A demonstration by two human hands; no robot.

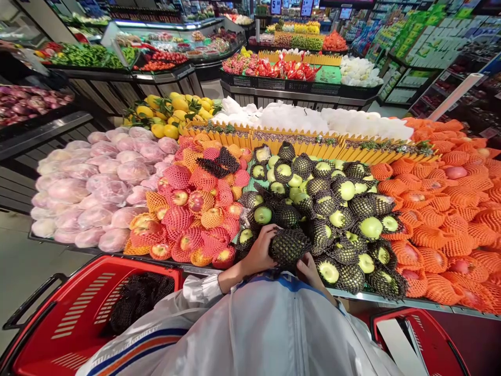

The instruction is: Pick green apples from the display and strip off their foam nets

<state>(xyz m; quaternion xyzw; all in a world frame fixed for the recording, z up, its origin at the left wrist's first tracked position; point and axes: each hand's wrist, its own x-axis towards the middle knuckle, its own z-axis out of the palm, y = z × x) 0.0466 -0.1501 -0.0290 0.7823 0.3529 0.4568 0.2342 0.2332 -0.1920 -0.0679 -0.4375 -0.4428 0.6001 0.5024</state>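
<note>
At the display's front edge both hands clasp a black-netted apple — red baskets crowd below.

The person wears a light, white-grey jacket of smooth, slightly shiny cloth. A zip line runs up its front toward the fingers, ending under a blue collar band edged in white. The left sleeve carries blue and orange stripes and ends in a gathered white cuff, just short of the bare wrist behind the fingers.
</note>
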